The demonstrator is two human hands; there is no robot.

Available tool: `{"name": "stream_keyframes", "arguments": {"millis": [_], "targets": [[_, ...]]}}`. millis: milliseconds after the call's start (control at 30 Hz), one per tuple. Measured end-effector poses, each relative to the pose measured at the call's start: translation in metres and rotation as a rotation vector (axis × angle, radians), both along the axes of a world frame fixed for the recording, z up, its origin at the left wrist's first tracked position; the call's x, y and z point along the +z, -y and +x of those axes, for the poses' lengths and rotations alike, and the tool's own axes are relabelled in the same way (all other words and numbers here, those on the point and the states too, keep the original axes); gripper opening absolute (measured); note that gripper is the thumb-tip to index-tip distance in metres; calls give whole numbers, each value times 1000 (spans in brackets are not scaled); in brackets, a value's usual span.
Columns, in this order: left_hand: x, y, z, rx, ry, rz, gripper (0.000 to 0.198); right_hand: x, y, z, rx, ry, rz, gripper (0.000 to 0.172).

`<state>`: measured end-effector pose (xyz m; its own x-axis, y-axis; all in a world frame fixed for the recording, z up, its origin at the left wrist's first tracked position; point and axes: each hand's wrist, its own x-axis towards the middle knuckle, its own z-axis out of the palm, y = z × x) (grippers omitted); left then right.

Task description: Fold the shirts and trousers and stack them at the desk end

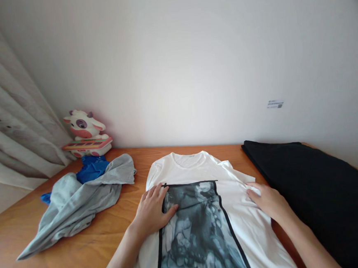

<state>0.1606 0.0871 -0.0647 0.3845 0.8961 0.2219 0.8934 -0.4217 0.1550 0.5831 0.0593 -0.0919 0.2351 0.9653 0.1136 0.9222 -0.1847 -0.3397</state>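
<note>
A white T-shirt (197,165) with a large grey-blue print framed in black lies face up on the wooden table (80,257), collar toward the wall. My left hand (152,210) rests flat on the shirt's left side, fingers spread over the print's upper left corner. On the shirt's right edge my right hand (266,199) has its fingers curled onto the folded-in sleeve fabric.
A crumpled grey garment (75,200) lies to the left, with a blue cloth (90,169) partly under it. Behind them a cow-shaped toy keyboard (86,135) stands by the wall. Black fabric (319,189) covers the table's right side. Curtains (7,114) hang at far left.
</note>
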Motion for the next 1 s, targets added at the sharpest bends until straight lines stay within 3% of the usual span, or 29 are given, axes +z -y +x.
{"name": "stream_keyframes", "arguments": {"millis": [100,200,333,467,600,667,833,1000], "targets": [[10,3,5,36,-21,-8,66,14,13,4,-70,171,-61,45],[17,1,9,86,-7,0,57,21,11,-2,-58,259,114,57],[15,-6,3,81,57,5,44,17,-17,-17,323,118,313,46],[2,-13,-6,-78,60,-1,54,16,-49,-36,552,165,234,44],[-11,-15,-10,-101,61,10,60,22,-79,-54,708,260,99,42],[-16,-15,-12,-90,63,22,63,22,-96,-54,672,282,29,43],[-20,-16,-15,-55,53,22,70,16,-131,-30,394,299,-59,52],[-16,-16,-16,-101,68,-30,71,12,-122,-42,266,340,-5,52]]}}
